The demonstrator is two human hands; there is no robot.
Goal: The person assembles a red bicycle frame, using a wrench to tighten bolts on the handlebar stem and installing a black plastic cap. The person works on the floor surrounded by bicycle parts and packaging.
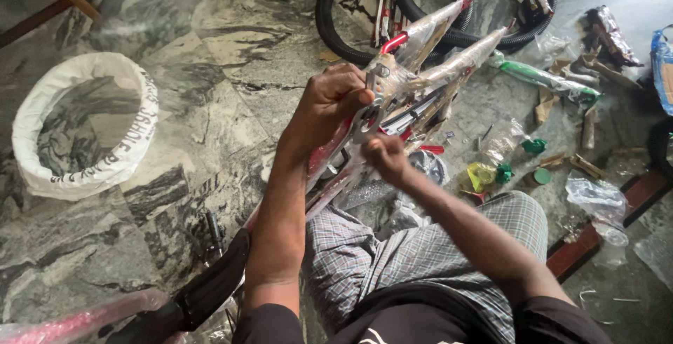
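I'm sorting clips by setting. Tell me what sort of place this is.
Probably an indoor floor used as a makeshift bicycle assembly spot. The marble floor holds loose tyres, a plastic-wrapped bicycle frame gripped by the left hand, and torn packaging.

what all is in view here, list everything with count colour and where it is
bicycle frame: one, red, wrapped in clear plastic, centre, held up over the lap
tyres: two, black, on the floor at the top centre
sack: one, white, rim rolled down, open, left on the floor
saddle: one, black, lower left
green wrapped part: one, green in clear plastic, upper right on the floor
green caps: about three, green, right of centre on the floor
plastic bags: several, clear, right on the floor
cardboard scraps: several, brown, upper right
marble floor: grey and white, veined, under everything
left hand: one, gripping the frame's metal end
right hand: one, closed just below that end
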